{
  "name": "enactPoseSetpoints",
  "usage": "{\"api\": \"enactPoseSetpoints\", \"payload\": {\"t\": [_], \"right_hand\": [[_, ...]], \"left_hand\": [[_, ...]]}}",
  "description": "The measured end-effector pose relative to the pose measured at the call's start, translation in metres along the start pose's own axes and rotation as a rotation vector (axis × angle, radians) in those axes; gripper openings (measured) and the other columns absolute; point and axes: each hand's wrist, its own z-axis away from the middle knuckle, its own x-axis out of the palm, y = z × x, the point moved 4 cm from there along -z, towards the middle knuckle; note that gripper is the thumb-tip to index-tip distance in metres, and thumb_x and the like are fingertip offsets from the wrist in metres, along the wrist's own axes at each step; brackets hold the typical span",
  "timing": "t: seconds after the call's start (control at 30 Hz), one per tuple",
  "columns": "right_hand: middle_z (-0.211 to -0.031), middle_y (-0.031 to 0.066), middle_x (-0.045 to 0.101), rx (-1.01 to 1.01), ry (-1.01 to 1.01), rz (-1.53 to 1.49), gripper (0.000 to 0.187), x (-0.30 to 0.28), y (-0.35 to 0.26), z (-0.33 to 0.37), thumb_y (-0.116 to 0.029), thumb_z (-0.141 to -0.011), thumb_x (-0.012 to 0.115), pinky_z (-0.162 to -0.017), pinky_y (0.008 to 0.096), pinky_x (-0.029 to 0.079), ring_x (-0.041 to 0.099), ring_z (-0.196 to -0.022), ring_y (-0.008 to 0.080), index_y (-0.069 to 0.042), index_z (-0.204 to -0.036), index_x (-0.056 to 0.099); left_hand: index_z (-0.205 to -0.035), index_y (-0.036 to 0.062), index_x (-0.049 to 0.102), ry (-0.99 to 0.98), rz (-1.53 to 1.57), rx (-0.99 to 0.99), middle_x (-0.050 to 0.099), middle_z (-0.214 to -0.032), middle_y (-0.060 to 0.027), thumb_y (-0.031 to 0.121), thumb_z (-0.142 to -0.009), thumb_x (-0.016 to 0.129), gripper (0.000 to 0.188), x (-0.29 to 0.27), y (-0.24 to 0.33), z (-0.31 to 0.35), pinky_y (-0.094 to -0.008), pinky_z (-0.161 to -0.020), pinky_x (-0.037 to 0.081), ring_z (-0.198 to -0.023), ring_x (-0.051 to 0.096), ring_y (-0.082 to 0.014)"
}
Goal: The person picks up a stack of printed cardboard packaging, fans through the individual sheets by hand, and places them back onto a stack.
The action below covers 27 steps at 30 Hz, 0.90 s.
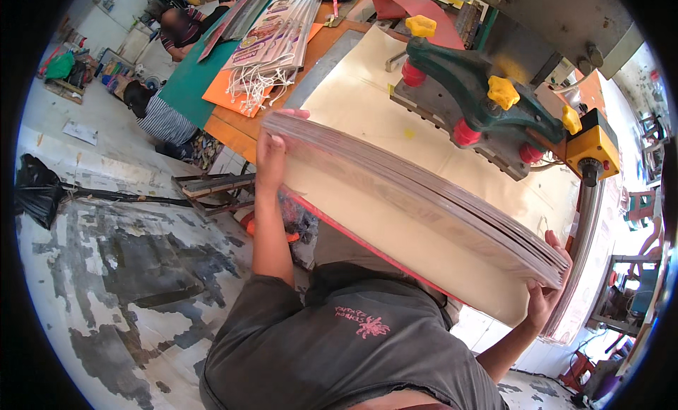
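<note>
While each hand, left hand and right hand, clamps an end, the sheet stack runs upper-left to lower-right.

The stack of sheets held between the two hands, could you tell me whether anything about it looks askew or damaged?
Nothing looks damaged. The stack of sheets is gripped at both ends, left hand and right hand. It sags slightly in the middle, and its edges fan a little near the right hand rather than lying flush. It hangs above the beige table.

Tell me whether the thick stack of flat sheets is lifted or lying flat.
Lifted: left hand and right hand grip opposite ends of the stack.
</note>
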Motion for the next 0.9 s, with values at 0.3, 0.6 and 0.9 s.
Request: {"api": "enactPoseSetpoints", "payload": {"t": [0.3, 0.6, 0.9], "right_hand": [[-0.156, 0.0283, 0.034, -0.068, 0.123, -0.010, 0.123, 0.019, 0.005, 0.000, -0.079, -0.070, 0.070, -0.121, 0.0559, 0.023, 0.030, -0.147, 0.0434, 0.001, -0.153, 0.027], [-0.123, 0.0134, 0.061, 0.056, 0.175, -0.040, 0.098, 0.015, 0.020, 0.005, -0.063, -0.058, 0.089, -0.103, 0.0398, 0.045, 0.057, -0.118, 0.0243, 0.001, -0.124, 0.056], [-0.101, 0.0057, 0.066, 0.028, 0.232, 0.033, 0.077, 0.008, 0.015, -0.003, -0.034, -0.053, 0.099, -0.083, 0.0298, 0.052, 0.065, -0.094, 0.0152, 0.001, -0.110, 0.061]], "left_hand": [[-0.138, 0.0011, 0.048, 0.236, 0.007, -0.057, 0.060, -0.130, -0.0179, 0.080, -0.094, 0.029, 0.092, 0.008, 0.009, -0.004, -0.0443, -0.114, 0.036, -0.127, 0.055, -0.0274], [-0.109, 0.0063, 0.055, 0.433, 0.034, -0.138, 0.061, -0.099, -0.0096, 0.086, -0.089, 0.021, 0.089, -0.007, -0.027, 0.000, -0.0373, -0.094, 0.047, -0.098, 0.061, -0.0229], [-0.120, 0.0029, 0.057, 0.794, 0.030, -0.268, 0.058, -0.119, -0.0113, 0.086, -0.089, 0.027, 0.094, -0.009, -0.035, -0.019, -0.0439, -0.102, 0.045, -0.115, 0.056, -0.0272]]}}
